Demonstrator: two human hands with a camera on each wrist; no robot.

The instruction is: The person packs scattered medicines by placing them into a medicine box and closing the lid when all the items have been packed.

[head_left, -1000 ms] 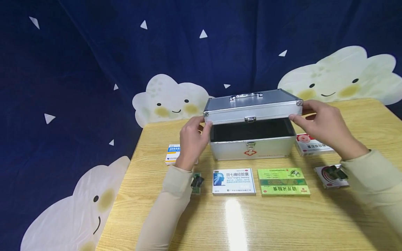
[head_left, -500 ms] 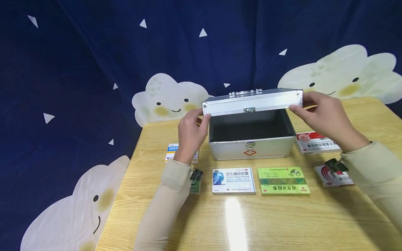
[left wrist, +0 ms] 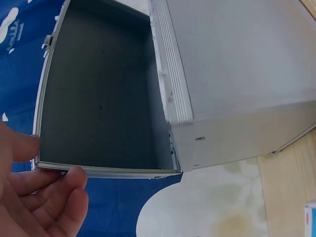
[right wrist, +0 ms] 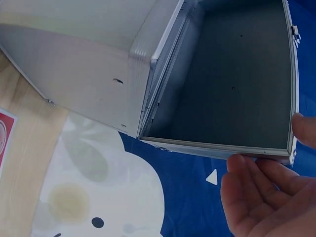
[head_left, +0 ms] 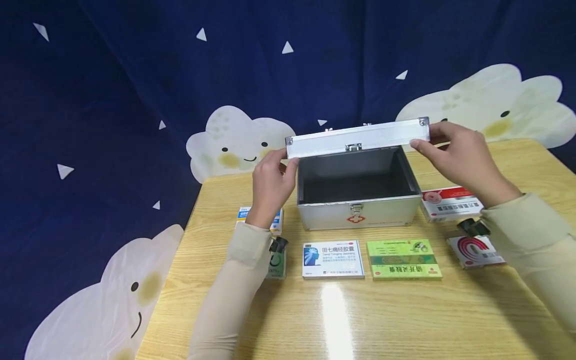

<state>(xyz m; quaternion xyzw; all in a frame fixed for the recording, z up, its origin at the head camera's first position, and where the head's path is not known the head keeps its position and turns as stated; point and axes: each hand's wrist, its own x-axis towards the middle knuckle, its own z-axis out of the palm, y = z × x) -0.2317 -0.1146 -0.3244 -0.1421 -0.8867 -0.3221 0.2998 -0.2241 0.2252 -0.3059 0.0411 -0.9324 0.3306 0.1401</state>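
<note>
In the head view, a silver aluminium first-aid case (head_left: 315, 216) with a red cross on its front stands on the table, its lid (head_left: 382, 133) tilted up at the front. The dark interior of the box shows no contents. My left hand (head_left: 273, 185) pinches the lid's left front corner between thumb and fingers. At the opposite corner, my right hand (head_left: 468, 160) holds the lid the same way. Both wrist views look at the lid's dark lining (left wrist: 98, 94), with the left fingers (left wrist: 59, 197) and right fingers (right wrist: 252, 192) under its edge.
Several medicine boxes lie around the case: a white-and-blue box (head_left: 333, 259), a green box (head_left: 404, 259), a red-and-white box (head_left: 452, 204), one with a red arc (head_left: 474, 251), a small blue-and-yellow box (head_left: 276, 220) and a partly hidden green one (head_left: 277, 265). A dark curtain (head_left: 252, 60) hangs behind.
Both hands have raised the lid's front edge and tipped it further back. Its top and handle have turned out of sight, while more of the interior shows. The medicine boxes stay put.
</note>
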